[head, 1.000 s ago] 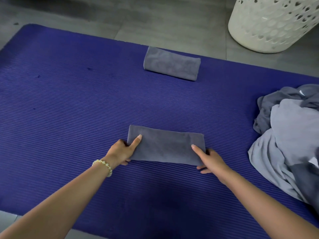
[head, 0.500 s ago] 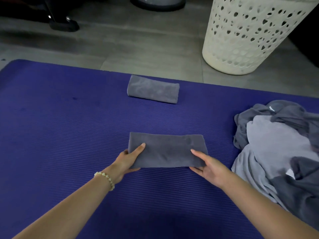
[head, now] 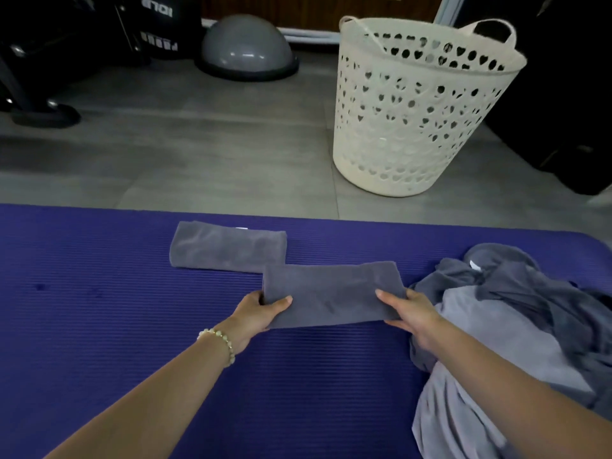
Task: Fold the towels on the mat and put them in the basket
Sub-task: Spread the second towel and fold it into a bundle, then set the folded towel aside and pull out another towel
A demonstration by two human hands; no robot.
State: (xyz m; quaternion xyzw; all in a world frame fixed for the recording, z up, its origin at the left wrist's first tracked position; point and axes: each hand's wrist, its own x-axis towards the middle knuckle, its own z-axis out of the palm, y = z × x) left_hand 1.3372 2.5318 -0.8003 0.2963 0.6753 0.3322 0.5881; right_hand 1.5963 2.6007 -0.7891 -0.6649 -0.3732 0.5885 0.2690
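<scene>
Far left, on the grey floor: dark gym equipment (head: 43, 77), detail lost in shadow. Right of it: grey half-dome balance trainer (head: 246, 48). Across the near ground: purple ribbed mat (head: 99, 326). Near the mat's far edge, left of centre: folded grey towel (head: 227, 246), lying flat. On the left wrist: pale bead bracelet (head: 220, 342). Left hand (head: 258, 314): clamped on the left end of a second folded towel (head: 331, 294), thumb on top, fingers beneath. Second folded towel: held level between both hands at mat centre, far left corner overlapping the lying towel in view; contact cannot be told. Right hand (head: 414, 314): clamped on the right end likewise. Far right of centre, on the floor beyond the mat: cream perforated basket (head: 420, 127), upright. Right edge of mat: heap of unfolded grey towels (head: 513, 326).
</scene>
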